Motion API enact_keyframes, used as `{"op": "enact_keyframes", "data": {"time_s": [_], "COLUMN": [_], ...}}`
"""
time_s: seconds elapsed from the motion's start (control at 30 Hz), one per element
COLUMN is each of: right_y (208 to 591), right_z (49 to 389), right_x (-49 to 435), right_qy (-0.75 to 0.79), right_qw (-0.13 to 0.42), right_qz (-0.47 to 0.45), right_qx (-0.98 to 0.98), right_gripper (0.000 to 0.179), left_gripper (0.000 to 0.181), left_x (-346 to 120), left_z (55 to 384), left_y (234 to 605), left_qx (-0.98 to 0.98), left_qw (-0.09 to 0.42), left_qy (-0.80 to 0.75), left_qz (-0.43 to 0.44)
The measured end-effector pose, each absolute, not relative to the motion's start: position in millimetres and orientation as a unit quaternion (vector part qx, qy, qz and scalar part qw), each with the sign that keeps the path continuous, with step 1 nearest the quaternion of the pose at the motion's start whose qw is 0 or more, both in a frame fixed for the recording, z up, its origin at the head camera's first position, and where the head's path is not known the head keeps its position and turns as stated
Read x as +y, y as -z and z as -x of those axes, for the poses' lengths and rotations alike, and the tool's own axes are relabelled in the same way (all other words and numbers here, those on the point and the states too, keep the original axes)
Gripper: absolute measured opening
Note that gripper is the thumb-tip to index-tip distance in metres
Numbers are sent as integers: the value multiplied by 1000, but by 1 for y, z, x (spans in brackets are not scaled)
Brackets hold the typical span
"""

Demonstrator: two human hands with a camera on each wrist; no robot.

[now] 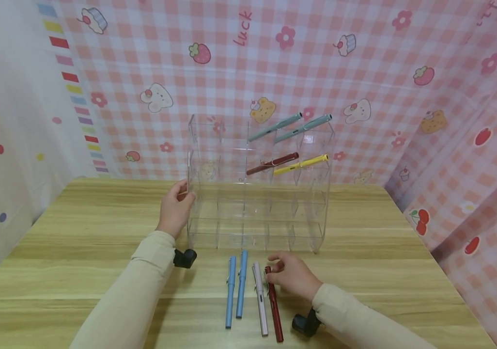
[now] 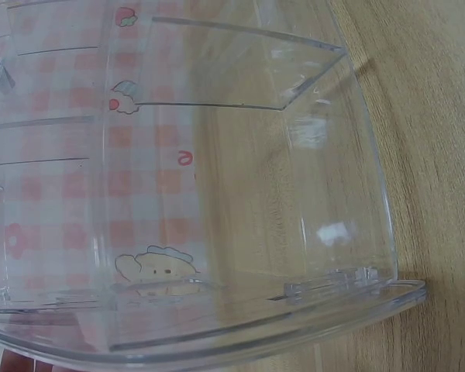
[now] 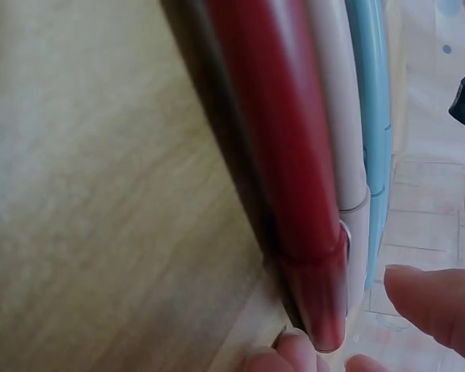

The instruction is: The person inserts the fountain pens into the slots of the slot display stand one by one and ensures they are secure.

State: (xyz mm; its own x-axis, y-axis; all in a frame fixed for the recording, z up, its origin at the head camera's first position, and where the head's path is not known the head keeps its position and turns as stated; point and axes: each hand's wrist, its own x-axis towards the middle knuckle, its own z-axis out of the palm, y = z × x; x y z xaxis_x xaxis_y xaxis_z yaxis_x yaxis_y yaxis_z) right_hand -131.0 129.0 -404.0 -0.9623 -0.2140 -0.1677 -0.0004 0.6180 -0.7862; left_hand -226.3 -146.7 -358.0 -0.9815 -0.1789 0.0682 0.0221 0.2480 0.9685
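My left hand (image 1: 175, 208) grips the left side panel of a clear acrylic pen rack (image 1: 255, 225); its fingertips (image 2: 15, 363) show at the lower left corner of the left wrist view. By the cap of a dark red pen (image 1: 274, 305) is my right hand (image 1: 294, 275). In the right wrist view, its fingers (image 3: 294, 350) touch the cap end, and the thumb (image 3: 434, 306) stands apart from the red pen (image 3: 283, 132). Left of that pen lie a pale lilac pen (image 1: 260, 300) and two blue pens (image 1: 230, 293) (image 1: 241, 286), all roughly parallel on the table.
Two grey-green pens (image 1: 276, 127) (image 1: 304, 129) lie slanted on the rack's top tier. Below them rest a maroon pen (image 1: 272, 164) and a yellow pen (image 1: 302, 165). The wooden table (image 1: 362, 276) meets a pink checked cloth (image 1: 213, 87) behind the rack.
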Motion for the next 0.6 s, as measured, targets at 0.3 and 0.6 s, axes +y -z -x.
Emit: {"op": "enact_keyframes", "data": {"time_s": [0.3,0.6], "right_y": [400,403], "right_z": [132,134], "right_x": [126,121], "right_qy": [418,391], "right_qw": [134,140], "right_qz": [76,100], "right_qx": [895,904], "right_gripper": [41,31], "left_gripper": [49,50], "left_x": [-146,-146], "left_z": [226,224], "left_y": [357,356], "left_qx": [-782,-783], "left_qw": [81,80], "left_qy": [616,615], "left_qz": [-47,-47]}}
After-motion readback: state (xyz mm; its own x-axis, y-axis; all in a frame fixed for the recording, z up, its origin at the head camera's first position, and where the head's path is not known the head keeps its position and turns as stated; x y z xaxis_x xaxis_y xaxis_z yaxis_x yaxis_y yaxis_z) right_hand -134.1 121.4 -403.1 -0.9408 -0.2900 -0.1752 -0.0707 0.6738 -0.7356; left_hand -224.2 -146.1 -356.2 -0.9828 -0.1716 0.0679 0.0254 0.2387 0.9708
